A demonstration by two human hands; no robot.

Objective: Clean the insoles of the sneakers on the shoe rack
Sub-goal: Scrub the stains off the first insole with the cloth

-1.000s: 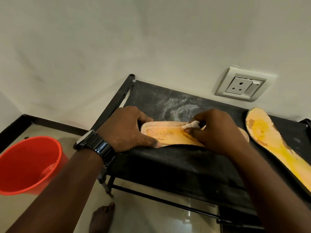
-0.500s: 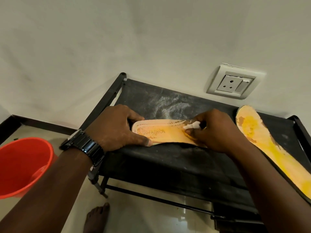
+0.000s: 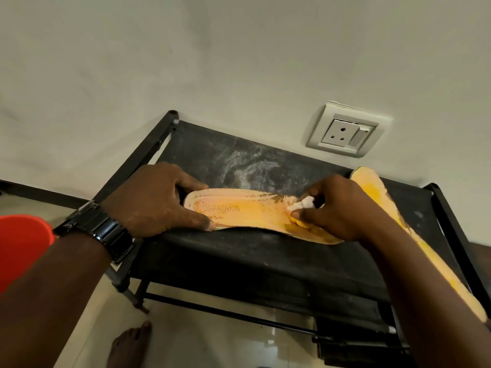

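Note:
An orange insole [image 3: 255, 211] printed with FASHION lies flat on the top shelf of the black shoe rack [image 3: 239, 256]. My left hand [image 3: 156, 200] grips its heel end, thumb on the near edge and fingers over the far edge. My right hand [image 3: 337, 208] pinches a small white wad [image 3: 303, 203] and presses it onto the insole's middle, covering the toe half. A second orange insole [image 3: 382, 205] with a bright yellow worn patch lies along the right side of the shelf, partly behind my right forearm.
A red bucket [image 3: 21, 248] stands on the floor at the left. The white wall behind the rack carries a socket plate [image 3: 346, 130]. A bare foot [image 3: 130, 346] is on the tiled floor below the rack. Dusty smears [image 3: 247, 168] mark the shelf.
My right hand with the white wad has slid a little to the right along the insole. The view has shifted, so the rack sits further left and the bucket nearer the edge.

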